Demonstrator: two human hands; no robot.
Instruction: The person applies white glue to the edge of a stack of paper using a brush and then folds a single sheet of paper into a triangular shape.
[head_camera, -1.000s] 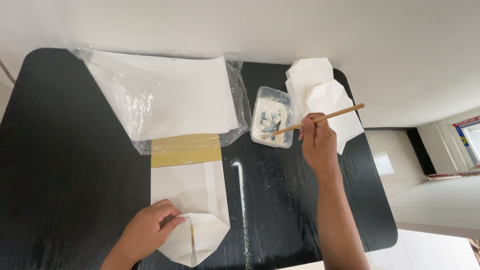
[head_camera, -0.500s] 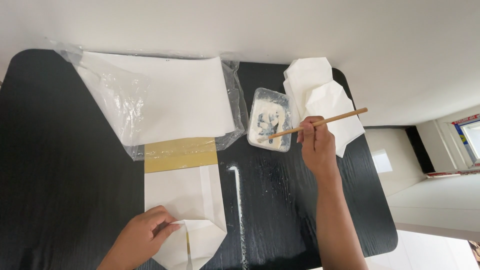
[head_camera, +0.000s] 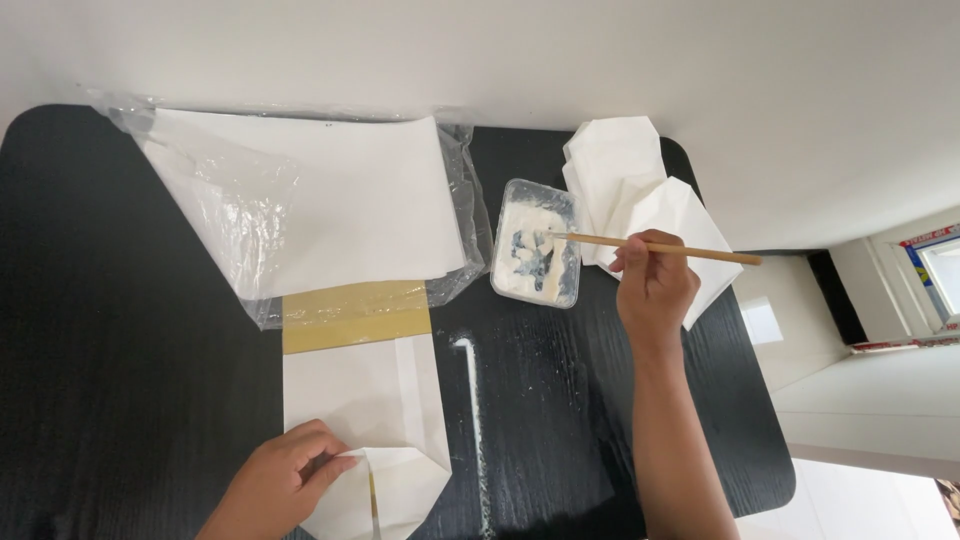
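My right hand (head_camera: 655, 285) is pinched around a thin wooden stick (head_camera: 660, 248), fingers closed on it near its middle. The stick lies almost level — its bare end juts out to the right past my knuckles, and its other end reaches left into the small clear plastic tub of white paste (head_camera: 537, 257), the tip sitting over the smeared paste inside. The tub stands on the black wood-grain table (head_camera: 110, 370), just left of that hand and beside a loose pile of folded white paper pieces (head_camera: 625, 175).

My left hand (head_camera: 285, 480) lies flat with its fingertips pressing on a partly folded white paper bag (head_camera: 375, 410) near the table's close edge — holding it down, not gripping around it. The bag's folded bottom flaps sit just right of those fingertips, and a yellowish strip runs along its far end. Beyond it lies a clear plastic sleeve holding a stack of white sheets (head_camera: 320, 205).
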